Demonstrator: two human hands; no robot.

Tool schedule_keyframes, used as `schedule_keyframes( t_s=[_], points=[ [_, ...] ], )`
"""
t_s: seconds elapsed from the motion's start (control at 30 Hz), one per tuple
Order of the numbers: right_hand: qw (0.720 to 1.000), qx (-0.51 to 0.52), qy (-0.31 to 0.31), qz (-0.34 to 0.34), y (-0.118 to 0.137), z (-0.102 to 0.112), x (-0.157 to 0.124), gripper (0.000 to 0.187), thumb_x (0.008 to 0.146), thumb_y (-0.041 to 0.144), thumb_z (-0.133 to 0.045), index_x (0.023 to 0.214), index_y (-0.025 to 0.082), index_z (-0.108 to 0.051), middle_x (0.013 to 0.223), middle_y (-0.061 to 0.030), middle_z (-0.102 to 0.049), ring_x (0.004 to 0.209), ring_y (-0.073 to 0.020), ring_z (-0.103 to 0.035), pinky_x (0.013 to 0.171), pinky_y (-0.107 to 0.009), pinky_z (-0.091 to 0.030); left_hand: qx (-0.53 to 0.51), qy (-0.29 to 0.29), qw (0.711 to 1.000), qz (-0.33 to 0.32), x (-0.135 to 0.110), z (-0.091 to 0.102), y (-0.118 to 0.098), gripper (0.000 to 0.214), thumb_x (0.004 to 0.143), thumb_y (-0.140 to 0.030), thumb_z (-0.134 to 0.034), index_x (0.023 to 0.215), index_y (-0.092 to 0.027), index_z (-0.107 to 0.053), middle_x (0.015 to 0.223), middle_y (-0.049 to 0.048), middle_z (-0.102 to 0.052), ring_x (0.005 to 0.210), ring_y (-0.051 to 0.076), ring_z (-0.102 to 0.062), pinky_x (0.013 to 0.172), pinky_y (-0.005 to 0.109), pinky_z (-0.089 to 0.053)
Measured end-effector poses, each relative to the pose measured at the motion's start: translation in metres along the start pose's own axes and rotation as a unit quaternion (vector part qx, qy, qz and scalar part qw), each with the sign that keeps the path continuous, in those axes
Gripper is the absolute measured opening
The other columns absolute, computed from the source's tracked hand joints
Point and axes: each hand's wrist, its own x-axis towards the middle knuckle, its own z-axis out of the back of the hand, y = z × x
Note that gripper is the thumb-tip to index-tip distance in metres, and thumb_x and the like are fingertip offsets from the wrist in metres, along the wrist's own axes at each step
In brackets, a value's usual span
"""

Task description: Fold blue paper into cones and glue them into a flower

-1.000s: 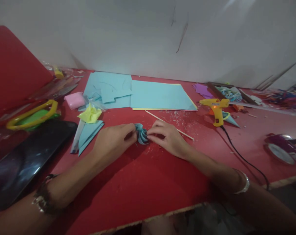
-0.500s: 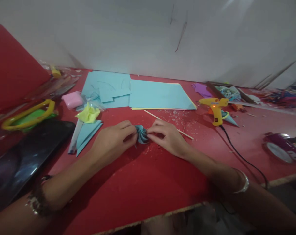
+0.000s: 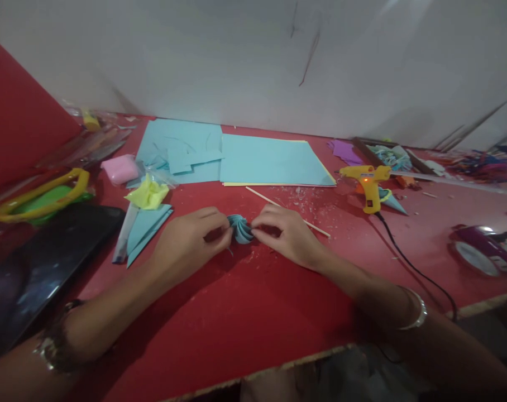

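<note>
Paper swirl point(image 3: 240, 230) near pale stick point(image 3: 262, 196)

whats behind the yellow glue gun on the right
A light blue paper cone with yellow edging sticks out behind the handle of the yellow glue gun; anything the handle covers can't be seen.

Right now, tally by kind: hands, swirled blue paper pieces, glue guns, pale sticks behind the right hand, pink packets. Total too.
Hands: 2 (left hand, right hand)
Swirled blue paper piece: 1
Glue gun: 1
Pale stick: 1
Pink packet: 1
Total: 6
</note>
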Motion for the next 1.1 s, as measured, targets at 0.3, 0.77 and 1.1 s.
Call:
schedule_keyframes(
  t_s=[0.3, 0.77, 1.1],
  points=[
    [1.000, -0.011, 0.004, -0.003, 0.000, 0.000, 0.000, 0.009, 0.079, 0.020, -0.052, 0.076, 0.017, -0.060, 0.072, -0.0013, -0.055, 0.067, -0.0097, -0.051, 0.064, -0.022, -0.039, -0.014, 0.013, 1.000, 0.000, 0.000, 0.001, -0.001, 0.022, 0.080, -0.026, -0.042, 0.064, -0.016, -0.053, 0.064, -0.0009, -0.051, 0.058, 0.009, -0.042, 0.055, 0.022, -0.030],
    [1.000, 0.005, 0.003, -0.001, 0.000, 0.000, 0.000, 0.009, 0.079, 0.018, -0.051, 0.076, 0.016, -0.059, 0.073, -0.0014, -0.055, 0.068, -0.0097, -0.049, 0.064, -0.023, -0.038, -0.023, 0.005, 0.996, -0.086, 0.003, 0.000, 0.009, 0.022, 0.079, -0.024, -0.043, 0.059, -0.016, -0.048, 0.061, -0.0016, -0.049, 0.055, 0.008, -0.044, 0.052, 0.019, -0.032],
    [1.000, -0.003, -0.003, 0.003, -0.002, -0.002, -0.001, 0.007, 0.078, 0.018, -0.052, 0.078, 0.016, -0.059, 0.073, -0.0009, -0.053, 0.065, -0.0087, -0.048, 0.061, -0.021, -0.037, 0.001, 0.008, 0.996, -0.089, 0.001, -0.002, 0.011, 0.021, 0.080, -0.025, -0.043, 0.063, -0.016, -0.051, 0.063, -0.0010, -0.052, 0.057, 0.008, -0.046, 0.052, 0.019, -0.032]
  ],
)
